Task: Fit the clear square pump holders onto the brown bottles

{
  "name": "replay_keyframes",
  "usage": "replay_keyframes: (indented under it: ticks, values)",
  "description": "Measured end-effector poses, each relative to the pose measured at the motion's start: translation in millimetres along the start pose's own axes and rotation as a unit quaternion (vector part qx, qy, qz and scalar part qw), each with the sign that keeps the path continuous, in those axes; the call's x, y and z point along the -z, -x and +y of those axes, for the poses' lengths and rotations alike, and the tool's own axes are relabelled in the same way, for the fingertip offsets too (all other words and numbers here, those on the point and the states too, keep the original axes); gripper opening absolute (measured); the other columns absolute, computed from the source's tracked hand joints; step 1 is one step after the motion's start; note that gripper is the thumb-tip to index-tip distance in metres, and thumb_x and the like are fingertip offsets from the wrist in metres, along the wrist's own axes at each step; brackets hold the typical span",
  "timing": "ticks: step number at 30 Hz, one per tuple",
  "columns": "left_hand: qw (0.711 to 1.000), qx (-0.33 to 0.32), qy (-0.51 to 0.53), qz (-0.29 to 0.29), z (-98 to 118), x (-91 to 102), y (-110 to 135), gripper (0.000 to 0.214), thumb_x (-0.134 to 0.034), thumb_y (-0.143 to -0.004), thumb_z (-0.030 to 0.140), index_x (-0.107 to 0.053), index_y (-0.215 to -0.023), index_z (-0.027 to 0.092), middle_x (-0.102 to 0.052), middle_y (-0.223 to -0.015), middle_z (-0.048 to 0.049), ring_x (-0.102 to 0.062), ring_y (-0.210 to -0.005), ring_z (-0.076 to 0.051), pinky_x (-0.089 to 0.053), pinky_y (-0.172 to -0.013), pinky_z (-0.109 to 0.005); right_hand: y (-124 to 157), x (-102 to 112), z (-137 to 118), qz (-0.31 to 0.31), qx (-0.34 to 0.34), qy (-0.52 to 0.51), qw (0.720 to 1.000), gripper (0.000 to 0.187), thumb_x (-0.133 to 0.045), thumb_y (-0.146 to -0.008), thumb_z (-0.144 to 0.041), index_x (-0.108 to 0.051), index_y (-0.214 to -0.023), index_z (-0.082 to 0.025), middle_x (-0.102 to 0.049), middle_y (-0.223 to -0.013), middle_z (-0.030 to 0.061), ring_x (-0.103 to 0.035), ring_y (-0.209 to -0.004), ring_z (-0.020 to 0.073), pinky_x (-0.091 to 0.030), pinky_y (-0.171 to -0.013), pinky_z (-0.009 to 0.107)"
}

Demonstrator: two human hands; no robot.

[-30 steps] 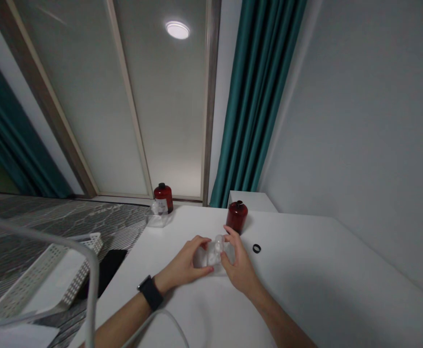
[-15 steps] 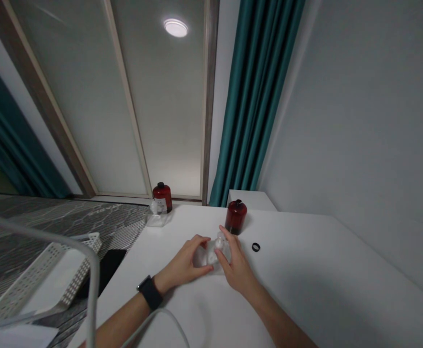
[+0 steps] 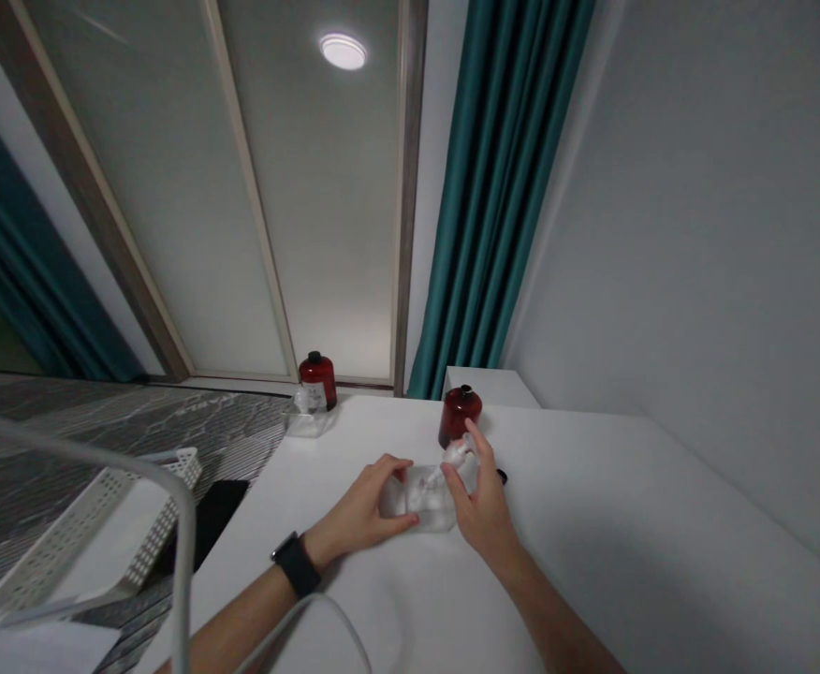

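My left hand [image 3: 358, 505] is closed around the left end of a clear, shallow plastic box [image 3: 434, 513] on the white table, thumb at the near side and fingers at the far side. Whitish contents show through the box; I cannot make out what they are. Just beyond its right end, my right hand [image 3: 486, 513] pinches a small, whitish translucent piece [image 3: 458, 452] between thumb and fingers, above the tabletop. Behind that piece stands a dark red bottle [image 3: 455, 419] with a black top. A black ring [image 3: 502, 476] is partly hidden by my right hand.
At the table's back left corner are a second red bottle [image 3: 321, 376] with a label and a clear container [image 3: 304, 424] with something white in it. A pale cable [image 3: 183, 562] crosses the near left. Left of the table is a white perforated basket [image 3: 161, 520].
My right hand has moved right and slightly up, from over the clear box to beside it, with the whitish piece in its fingers. My left hand has stayed on the box.
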State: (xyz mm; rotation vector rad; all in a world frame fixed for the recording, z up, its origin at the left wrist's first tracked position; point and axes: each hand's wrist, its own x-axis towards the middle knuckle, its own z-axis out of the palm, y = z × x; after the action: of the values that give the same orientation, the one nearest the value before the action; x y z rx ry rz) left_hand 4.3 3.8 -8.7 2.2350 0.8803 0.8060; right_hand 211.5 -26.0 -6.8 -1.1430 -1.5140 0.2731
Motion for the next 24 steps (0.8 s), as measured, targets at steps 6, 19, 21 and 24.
replay_keyframes:
  ticks: [6, 19, 21, 24]
  values:
    - [1.0, -0.004, -0.003, 0.006, -2.7, -1.5, 0.2, 0.06, -0.075, -0.077, 0.029, -0.048, -0.13, 0.022, -0.058, -0.122, -0.0089, -0.057, -0.111, -0.028, -0.047, -0.1, -0.044, -1.4, 0.8, 3.6, -0.013, -0.018, 0.025, 0.999, 0.054, -0.056, -0.093, -0.033, -0.043, -0.144, -0.024, -0.054, -0.143, 0.0126, -0.056, -0.124, 0.0288, -0.047, -0.104, 0.048]
    - [1.0, 0.0, -0.003, 0.004, 1.6, -0.6, -0.6, 0.061, -0.076, -0.077, 0.028, -0.047, -0.131, 0.021, -0.058, -0.122, -0.009, -0.058, -0.111, -0.027, -0.047, -0.1, -0.044, -2.1, 6.0, -1.9, 0.022, -0.021, 0.009, 1.0, 0.052, -0.057, -0.093, -0.033, -0.043, -0.142, -0.022, -0.052, -0.144, 0.0135, -0.053, -0.129, 0.0283, -0.043, -0.108, 0.047]
    - [1.0, -0.001, -0.004, 0.001, 0.5, -1.1, -0.8, 0.061, -0.076, -0.077, 0.028, -0.047, -0.13, 0.021, -0.058, -0.121, -0.0088, -0.057, -0.111, -0.027, -0.046, -0.1, -0.043, -2.8, 5.9, -1.1, 0.054, -0.025, -0.01, 0.998, 0.053, -0.057, -0.093, -0.033, -0.041, -0.143, -0.021, -0.051, -0.145, 0.0139, -0.052, -0.13, 0.0275, -0.041, -0.11, 0.046]
    - [1.0, -0.003, -0.001, -0.001, -1.3, -1.7, -0.7, 0.06, -0.076, -0.078, 0.03, -0.047, -0.13, 0.021, -0.058, -0.119, -0.009, -0.057, -0.111, -0.027, -0.046, -0.099, -0.043, -3.9, 4.2, 1.5, 0.082, -0.035, -0.043, 0.995, 0.055, -0.056, -0.094, -0.033, -0.038, -0.144, -0.021, -0.05, -0.145, 0.0142, -0.055, -0.125, 0.0257, -0.042, -0.108, 0.044]
